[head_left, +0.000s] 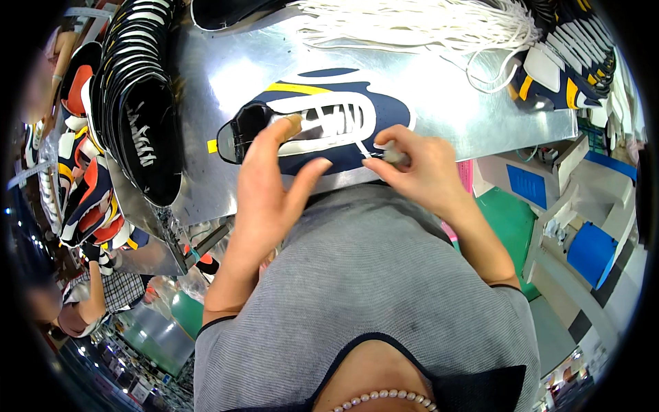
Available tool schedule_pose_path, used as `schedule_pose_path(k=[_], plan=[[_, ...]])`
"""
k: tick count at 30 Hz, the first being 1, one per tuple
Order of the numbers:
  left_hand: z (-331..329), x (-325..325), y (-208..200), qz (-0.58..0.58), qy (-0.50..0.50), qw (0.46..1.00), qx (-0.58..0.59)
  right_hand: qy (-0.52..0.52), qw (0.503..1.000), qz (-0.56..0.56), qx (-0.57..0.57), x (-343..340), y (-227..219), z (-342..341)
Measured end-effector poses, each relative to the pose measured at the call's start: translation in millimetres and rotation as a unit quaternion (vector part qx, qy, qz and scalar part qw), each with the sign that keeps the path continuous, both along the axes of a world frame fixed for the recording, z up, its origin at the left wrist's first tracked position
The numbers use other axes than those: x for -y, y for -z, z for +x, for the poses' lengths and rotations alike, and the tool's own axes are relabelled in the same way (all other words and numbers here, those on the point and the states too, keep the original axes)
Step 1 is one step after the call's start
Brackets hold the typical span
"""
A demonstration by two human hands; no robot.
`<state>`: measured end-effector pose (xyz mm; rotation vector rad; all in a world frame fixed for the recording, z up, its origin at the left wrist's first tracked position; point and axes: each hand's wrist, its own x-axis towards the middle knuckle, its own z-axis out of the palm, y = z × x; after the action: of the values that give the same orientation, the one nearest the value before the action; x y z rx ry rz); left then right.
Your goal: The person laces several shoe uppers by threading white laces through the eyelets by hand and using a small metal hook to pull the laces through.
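Note:
A navy, white and yellow shoe upper (390, 108) lies flat on the metal table in front of me, its black heel opening toward the left. White lace (350, 118) crosses part of its eyelet opening. My left hand (269, 168) rests over the near heel side, thumb and index finger spread apart; a tan cover sits on the index fingertip, at the lace opening. My right hand (422, 168) pinches a small grey-handled tool (396, 156) at the near toe side of the eyelets. A piece of white lace runs to the tool's dark tip, whose shape I cannot make out.
Nested black uppers (147, 137) stand stacked at the left table edge. A bundle of white laces (412, 24) lies at the far side, with more stacked uppers (566, 69) at far right. Another person (86, 302) works at lower left. The metal table (206, 185) ends near my body.

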<state>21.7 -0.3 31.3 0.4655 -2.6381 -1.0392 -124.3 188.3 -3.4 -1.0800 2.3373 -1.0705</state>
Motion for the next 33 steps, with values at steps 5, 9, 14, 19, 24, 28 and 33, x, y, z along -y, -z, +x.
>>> schedule_pose_path(k=[5, 9, 14, 19, 24, 28, 33], plan=[[-22.0, -4.3, 18.3, -0.079, -0.004, 0.997, -0.024, 0.009, 0.999, -0.048, -0.022, 23.4, -2.2, 7.8], [-41.9, -3.5, 16.4, -0.032, -0.026, 0.995, -0.096, -0.145, 0.981, -0.023, -0.13, 0.5, -14.1, 10.5], [-47.8, -3.8, 16.2, -0.065, -0.008, 0.989, -0.134, -0.024, 0.992, -0.068, 0.101, -18.8, -27.1, 8.8], [-44.0, -19.7, 5.9, -0.036, 0.031, 0.988, -0.145, 0.066, 0.972, -0.147, 0.172, 16.8, 8.8, -19.3], [-39.8, -11.9, 2.2, -0.056, 0.009, 0.988, -0.143, -0.032, 0.937, -0.149, 0.315, 8.1, 11.2, 1.9], [-45.6, -4.9, 3.0, -0.037, 0.042, 0.997, -0.058, -0.138, 0.95, -0.039, 0.276, -22.7, 9.3, 26.3], [-54.2, -8.4, 12.4, -0.17, 0.082, 0.981, 0.041, 0.016, 0.969, -0.203, 0.139, 11.4, 10.2, -15.6]])
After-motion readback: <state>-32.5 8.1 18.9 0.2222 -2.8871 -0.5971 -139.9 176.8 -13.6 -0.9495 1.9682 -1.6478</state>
